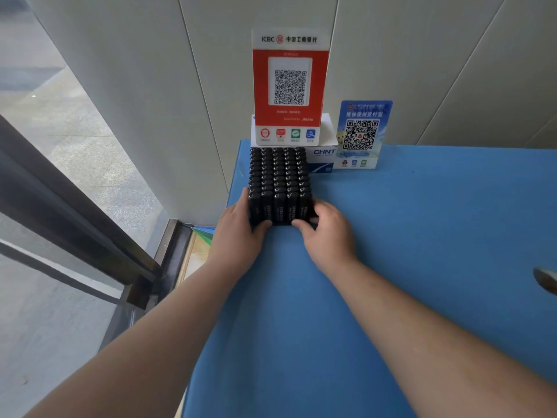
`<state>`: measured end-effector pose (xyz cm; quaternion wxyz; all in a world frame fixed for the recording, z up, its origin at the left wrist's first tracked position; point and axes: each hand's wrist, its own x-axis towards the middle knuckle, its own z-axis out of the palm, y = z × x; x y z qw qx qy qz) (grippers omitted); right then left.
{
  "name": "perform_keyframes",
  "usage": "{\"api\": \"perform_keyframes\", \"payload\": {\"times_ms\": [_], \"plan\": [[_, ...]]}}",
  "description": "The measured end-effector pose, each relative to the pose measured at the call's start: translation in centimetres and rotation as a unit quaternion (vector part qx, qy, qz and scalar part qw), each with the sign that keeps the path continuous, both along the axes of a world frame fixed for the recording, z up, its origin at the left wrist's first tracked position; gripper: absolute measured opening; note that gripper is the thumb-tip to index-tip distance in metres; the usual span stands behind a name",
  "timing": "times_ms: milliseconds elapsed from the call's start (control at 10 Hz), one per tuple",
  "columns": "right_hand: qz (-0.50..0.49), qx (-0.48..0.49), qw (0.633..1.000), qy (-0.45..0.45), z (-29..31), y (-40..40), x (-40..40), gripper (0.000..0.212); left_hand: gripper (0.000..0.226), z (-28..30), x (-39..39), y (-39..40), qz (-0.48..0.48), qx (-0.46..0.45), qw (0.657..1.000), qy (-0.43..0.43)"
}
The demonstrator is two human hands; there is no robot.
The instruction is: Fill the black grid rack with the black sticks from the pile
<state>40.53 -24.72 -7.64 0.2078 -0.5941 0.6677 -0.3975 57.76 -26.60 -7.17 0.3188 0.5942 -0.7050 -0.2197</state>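
Head view, items as seen:

1. Black grid rack (pixel 278 220), full of black sticks (pixel 278 176) standing upright in five columns. It sits at the far left corner of the blue counter (pixel 422 236), just in front of the boxes at the wall; only a little of the rack's base shows between my hands.

2. My left hand (pixel 238 227) is against the block's left side, thumb curled round its near lower edge, gripping it.

3. My right hand (pixel 327 230) is against the block's right side, fingers curled at the near right corner, gripping it likewise.

4. White box marked CHNT (pixel 324 152), at the far edge against the wall, touching or just behind the sticks; I cannot tell which.

5. Red QR-code sign (pixel 290 86), standing on that box.

6. Blue QR-code sign (pixel 361 134), upright just right of the box.

7. Blurred object (pixel 547 280) at the counter's right edge, unidentifiable.
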Motion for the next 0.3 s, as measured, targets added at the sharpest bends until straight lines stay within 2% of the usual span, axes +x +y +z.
{"api": "perform_keyframes", "payload": {"times_ms": [100, 200, 300], "plan": [[0.009, 0.019, 0.998, -0.053, 0.4, 0.3, -0.3, 0.040, 0.048, -0.1, 0.3, 0.0, 0.007, 0.025, 1.000, -0.001], [-0.005, 0.041, 0.997, -0.068, 0.4, 1.4, -1.1, 0.036, 0.070, 0.0, 0.5, 0.3, 0.007, 0.050, 0.999, 0.012], [-0.021, 0.082, 0.990, -0.115, 0.2, 4.3, -2.0, 0.044, 0.081, 0.5, 1.2, 1.6, 0.032, 0.084, 0.995, 0.038]]}}
